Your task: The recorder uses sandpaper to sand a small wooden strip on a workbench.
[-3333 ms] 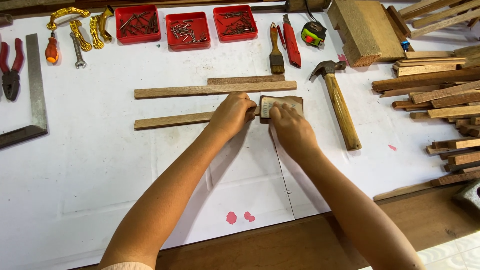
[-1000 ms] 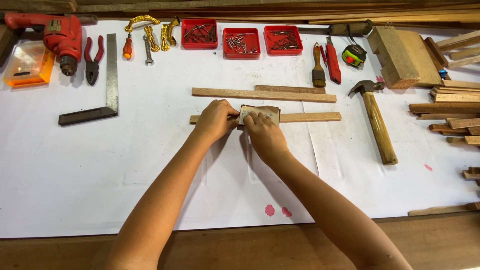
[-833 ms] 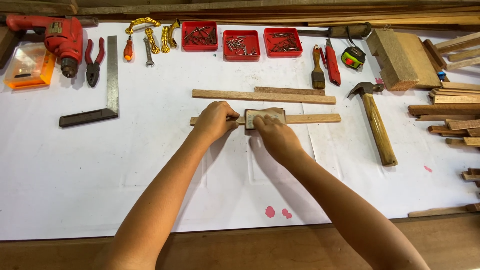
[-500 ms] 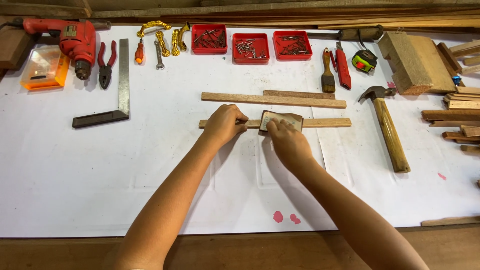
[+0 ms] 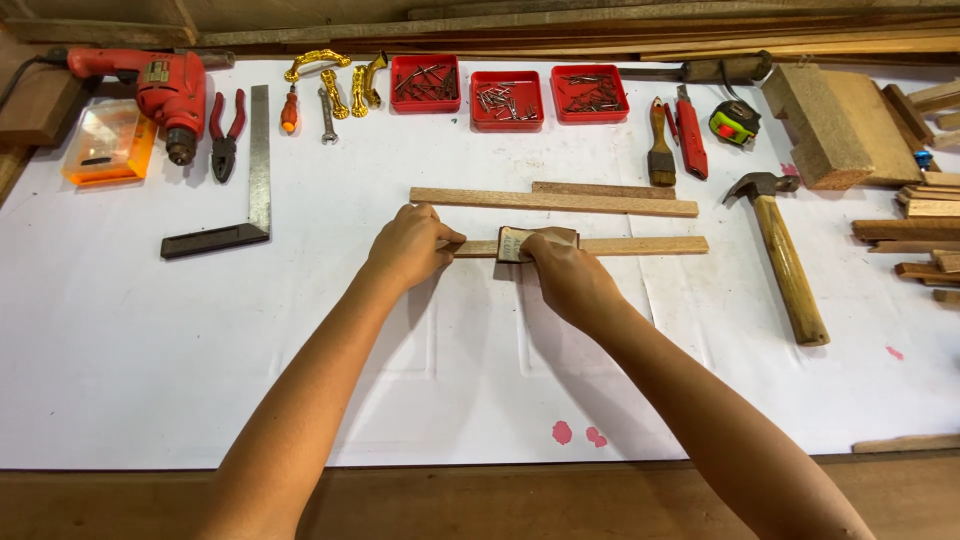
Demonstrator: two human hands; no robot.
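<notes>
Left hand closed over the left end of a thin wood strip, pinning it flat on the worktop, which is covered in white paper. Right hand grips a folded piece of sandpaper wrapped over the strip just right of the left hand, fingers pressed down on it. The strip lies left to right across the middle of the worktop, its right end bare. Just behind it, two more wood strips lie parallel, touching each other. Hammer to the right, head away from the person. Along the far edge: three red trays of nails, brush, red utility knife, tape measure, gold handles, small screwdriver and wrench. Far left: red drill, pliers, metal square, orange case. Stack of wood pieces at right edge, wood block behind the hammer.
</notes>
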